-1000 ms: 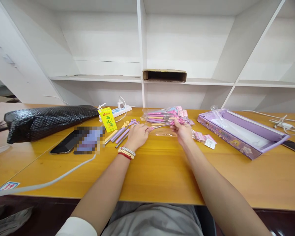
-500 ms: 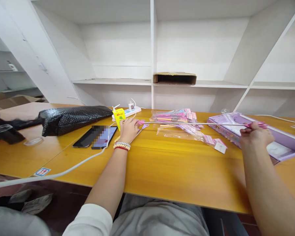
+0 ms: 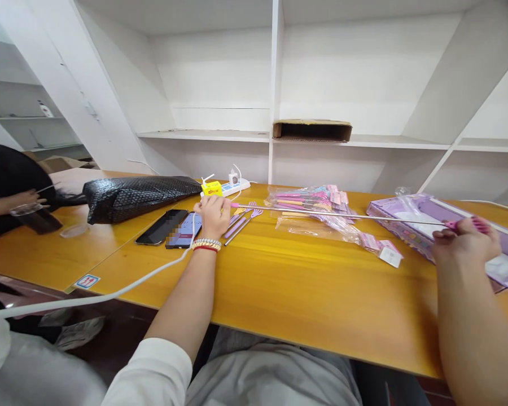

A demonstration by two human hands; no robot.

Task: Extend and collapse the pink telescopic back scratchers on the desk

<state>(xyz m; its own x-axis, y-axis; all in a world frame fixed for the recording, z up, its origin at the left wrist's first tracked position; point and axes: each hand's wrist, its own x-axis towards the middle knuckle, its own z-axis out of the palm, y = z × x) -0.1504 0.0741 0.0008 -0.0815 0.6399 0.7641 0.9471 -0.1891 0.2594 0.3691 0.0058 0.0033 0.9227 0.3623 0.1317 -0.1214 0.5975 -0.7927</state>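
Note:
A telescopic back scratcher [image 3: 322, 213] with a thin metal rod is stretched out level above the table. My left hand [image 3: 214, 216] is closed around its pink handle end. At the far right, my right hand [image 3: 466, 242] grips the pink claw-shaped head. Beside my left hand lie several collapsed back scratchers [image 3: 241, 221] with purple and yellow claws. Under the rod is a pile of back scratchers in clear plastic bags [image 3: 307, 200] with pink labels. A purple open box [image 3: 400, 228] stands behind my right hand.
Two phones [image 3: 160, 226] and a black bubble-wrap parcel [image 3: 139, 194] lie to the left. A white cable [image 3: 122, 294] crosses the front left. A yellow carton [image 3: 212, 188] sits by a power strip [image 3: 237, 185]. Another person's hand [image 3: 23, 200] is near a dark cup [image 3: 34, 219].
My hands have moved farther apart and the rod between them spans a longer stretch. The camera view has shifted slightly, and another person now shows at the left.

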